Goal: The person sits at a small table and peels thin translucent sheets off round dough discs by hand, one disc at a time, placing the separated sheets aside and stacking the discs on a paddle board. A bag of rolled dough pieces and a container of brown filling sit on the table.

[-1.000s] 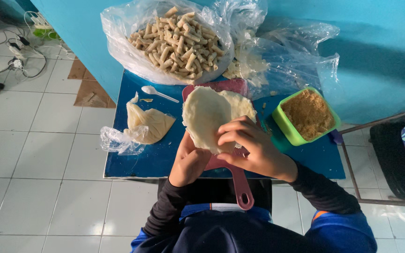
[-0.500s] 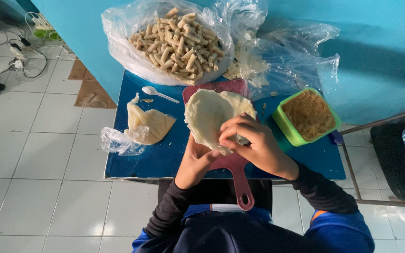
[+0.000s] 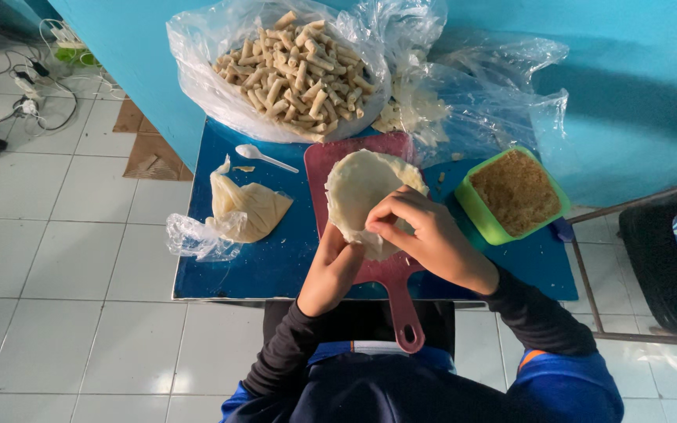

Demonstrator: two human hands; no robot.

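Note:
A pale round dough wrapper (image 3: pixel 358 186) lies lifted over a pink cutting board (image 3: pixel 376 270) on a small blue table (image 3: pixel 260 262). My left hand (image 3: pixel 332 269) supports the wrapper from below at its near edge. My right hand (image 3: pixel 425 235) pinches the wrapper's near right edge with its fingertips. Both hands are over the board's middle, above its handle.
A plastic-lined bowl of many rolled pastries (image 3: pixel 291 66) stands at the table's back. A green tub of brown filling (image 3: pixel 515 192) sits at the right. A plastic bag of cream paste (image 3: pixel 244 210) and a white spoon (image 3: pixel 264 157) lie at the left. Tiled floor surrounds the table.
My right hand has slid a little along the wrapper's near edge, fingers curling tighter on it. My left hand stays under the wrapper. Nothing else has moved.

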